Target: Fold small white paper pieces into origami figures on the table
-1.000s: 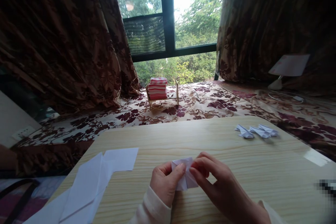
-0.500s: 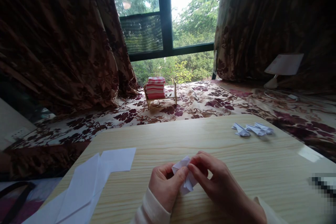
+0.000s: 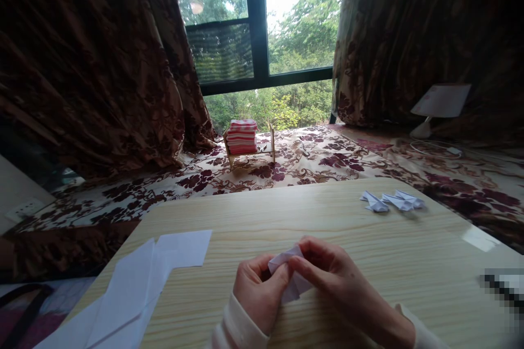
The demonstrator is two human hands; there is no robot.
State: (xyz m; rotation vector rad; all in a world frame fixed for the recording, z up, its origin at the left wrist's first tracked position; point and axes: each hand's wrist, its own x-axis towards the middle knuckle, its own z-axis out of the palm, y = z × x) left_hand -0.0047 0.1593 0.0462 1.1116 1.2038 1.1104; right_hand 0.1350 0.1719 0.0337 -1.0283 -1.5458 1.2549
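A small piece of folded white paper [image 3: 295, 287] is held between both hands above the front middle of the table. My left hand [image 3: 257, 289] grips its left side, thumb on top. From the right, my right hand [image 3: 333, 272] pinches its upper edge with thumb and fingertips, the two thumbs nearly touching. Parts of the paper are hidden behind the fingers. Toward the far right of the table lie several folded white paper pieces [image 3: 393, 201] in a row. Flat white sheets [image 3: 126, 292] overlap one another at the left.
The light wooden table [image 3: 254, 212] has rounded far corners. Past it, a small wooden stand [image 3: 272, 147] bears a stack of pink striped cloths [image 3: 242, 137] on a floral cover. A white lamp [image 3: 440, 102] with its cord stands at the back right, near the curtain.
My right hand has shifted slightly left along the paper, its thumb now closer to the left thumb. The left hand keeps its hold.
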